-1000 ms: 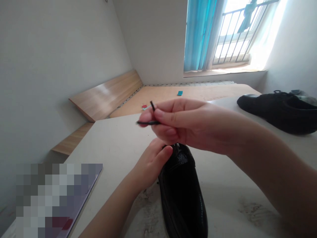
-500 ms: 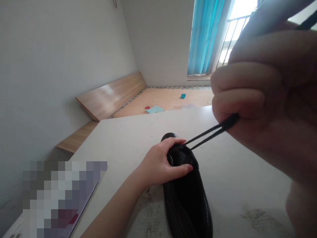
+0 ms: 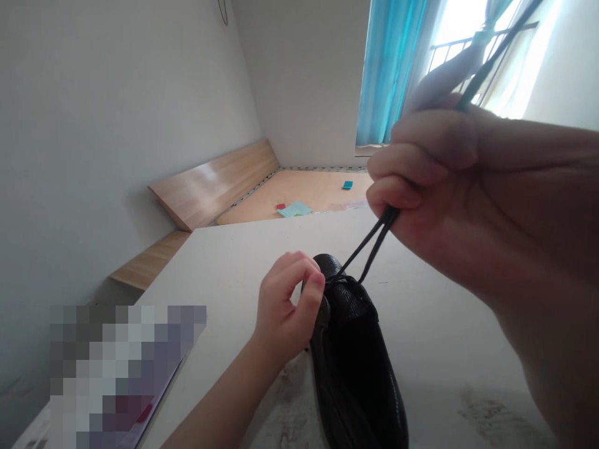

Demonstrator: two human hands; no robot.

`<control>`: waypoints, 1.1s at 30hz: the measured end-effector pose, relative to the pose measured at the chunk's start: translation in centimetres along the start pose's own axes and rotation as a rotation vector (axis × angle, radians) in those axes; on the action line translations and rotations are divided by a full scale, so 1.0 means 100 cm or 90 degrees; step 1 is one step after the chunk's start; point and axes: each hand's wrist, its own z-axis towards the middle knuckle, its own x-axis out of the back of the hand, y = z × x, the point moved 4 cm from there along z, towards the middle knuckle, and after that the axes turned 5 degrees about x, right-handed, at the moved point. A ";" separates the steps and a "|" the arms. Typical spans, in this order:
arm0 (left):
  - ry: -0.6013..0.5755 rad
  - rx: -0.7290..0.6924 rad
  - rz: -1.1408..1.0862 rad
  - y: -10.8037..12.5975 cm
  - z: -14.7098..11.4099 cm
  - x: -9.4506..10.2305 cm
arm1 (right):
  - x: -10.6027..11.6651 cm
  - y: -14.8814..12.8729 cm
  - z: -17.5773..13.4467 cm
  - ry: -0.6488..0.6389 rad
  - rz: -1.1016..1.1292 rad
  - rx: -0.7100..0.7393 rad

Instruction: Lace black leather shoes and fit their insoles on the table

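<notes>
A pale tabletop [image 3: 229, 274] lies beneath both hands. On it stands a black shoe [image 3: 358, 362], right of the left hand [image 3: 290, 305] and below the right hand [image 3: 437, 168]. The left hand, which spanned the tongue [image 3: 350, 300] half a second earlier, is now curled at the shoe's left edge; whether it pinches anything cannot be told. The shift leaves the tongue uncovered. The right hand is clenched around the lace [image 3: 390, 214], whose two strands run nearly straight, suggesting tension.
</notes>
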 end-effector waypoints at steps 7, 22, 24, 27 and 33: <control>-0.149 0.016 -0.007 0.016 -0.003 -0.009 | -0.008 0.006 -0.006 -0.126 0.075 -0.012; 0.104 0.248 -0.727 -0.010 0.030 0.048 | 0.040 0.010 0.043 -0.025 -0.126 -0.029; 0.146 0.238 -0.692 -0.008 0.032 0.059 | 0.042 0.016 0.040 -0.066 -0.159 -0.038; 0.167 0.221 -0.593 -0.006 0.033 0.069 | 0.051 0.038 0.027 -0.151 -0.311 -0.099; 0.006 0.215 -0.136 -0.001 0.024 0.069 | 0.098 0.079 -0.003 -0.184 -0.485 -0.321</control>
